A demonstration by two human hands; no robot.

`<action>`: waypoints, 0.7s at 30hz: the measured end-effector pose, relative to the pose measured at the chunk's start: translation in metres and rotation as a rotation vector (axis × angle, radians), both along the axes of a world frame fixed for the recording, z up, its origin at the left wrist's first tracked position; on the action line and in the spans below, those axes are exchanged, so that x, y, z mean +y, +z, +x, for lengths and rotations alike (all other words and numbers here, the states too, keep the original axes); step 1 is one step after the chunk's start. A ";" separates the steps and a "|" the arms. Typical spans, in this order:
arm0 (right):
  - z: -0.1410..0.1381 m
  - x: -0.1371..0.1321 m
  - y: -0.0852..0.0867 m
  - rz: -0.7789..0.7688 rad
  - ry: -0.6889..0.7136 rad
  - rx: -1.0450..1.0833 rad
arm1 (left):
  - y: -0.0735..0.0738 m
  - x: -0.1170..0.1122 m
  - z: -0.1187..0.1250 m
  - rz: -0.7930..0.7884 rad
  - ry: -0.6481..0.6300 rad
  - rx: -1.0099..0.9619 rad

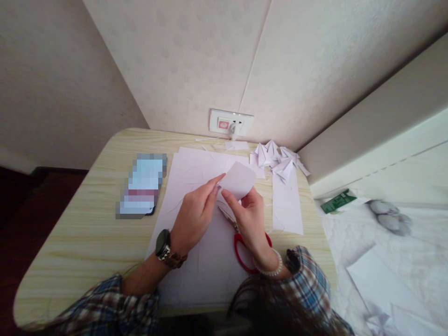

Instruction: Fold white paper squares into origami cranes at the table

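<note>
Between my two hands is a small piece of white paper (pixel 241 179), raised above larger white sheets (pixel 189 170) on the table. My left hand (pixel 198 205) pinches its left corner, fingers pressed together. From below and the right, my right hand (pixel 247 212) grips the same paper, thumb in front and fingers curled behind. Under my right hand lie red-handled scissors (pixel 240 254), partly covered by the wrist, blades pointing up and left. Several folded white paper pieces (pixel 276 158) are heaped at the table's back right, beside a paper strip (pixel 287 205).
A phone (pixel 142 184) with a blurred screen lies on the wood-grain table (pixel 77 224) at left. A plug sits in the wall socket (pixel 231 122) behind. To the right, a lower white surface carries a green box (pixel 338 201), glasses (pixel 390 218) and more paper (pixel 383 275).
</note>
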State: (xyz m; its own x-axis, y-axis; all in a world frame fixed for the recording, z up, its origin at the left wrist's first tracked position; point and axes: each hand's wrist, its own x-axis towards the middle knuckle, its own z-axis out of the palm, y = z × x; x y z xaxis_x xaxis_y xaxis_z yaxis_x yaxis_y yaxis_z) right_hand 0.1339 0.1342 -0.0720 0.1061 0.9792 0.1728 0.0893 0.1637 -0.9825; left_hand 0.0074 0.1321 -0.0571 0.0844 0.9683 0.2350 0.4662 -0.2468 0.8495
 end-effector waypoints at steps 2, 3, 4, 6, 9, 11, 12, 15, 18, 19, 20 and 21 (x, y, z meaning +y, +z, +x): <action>-0.001 -0.001 0.000 0.005 -0.010 -0.006 | 0.001 0.000 0.000 0.007 0.006 0.001; -0.002 -0.001 0.001 0.003 -0.013 -0.007 | 0.002 -0.001 0.000 0.009 0.008 0.004; -0.002 -0.002 0.001 -0.002 -0.013 -0.009 | 0.003 -0.001 0.000 0.010 0.009 0.009; -0.003 -0.002 0.002 -0.023 -0.014 -0.008 | 0.004 -0.002 0.001 0.012 0.016 0.025; -0.005 -0.003 0.004 -0.049 -0.014 0.004 | 0.006 -0.003 0.002 0.006 0.036 0.043; -0.006 -0.003 0.005 -0.052 -0.005 0.022 | 0.006 -0.003 0.002 -0.008 0.046 0.039; -0.006 -0.004 0.006 -0.050 0.003 0.032 | 0.006 -0.004 0.002 -0.023 0.051 0.028; -0.008 -0.006 0.007 -0.062 0.008 0.044 | 0.005 -0.004 0.003 -0.085 0.067 -0.019; -0.009 -0.007 0.008 -0.102 -0.027 0.035 | 0.003 -0.004 0.004 -0.126 0.068 -0.093; -0.009 -0.007 0.009 -0.112 -0.041 0.031 | 0.002 -0.004 0.005 -0.140 0.061 -0.126; -0.009 -0.007 0.009 -0.117 -0.053 0.024 | 0.001 -0.004 0.006 -0.158 0.056 -0.164; -0.008 -0.007 0.010 -0.118 -0.060 0.013 | -0.001 -0.004 0.006 -0.182 0.052 -0.207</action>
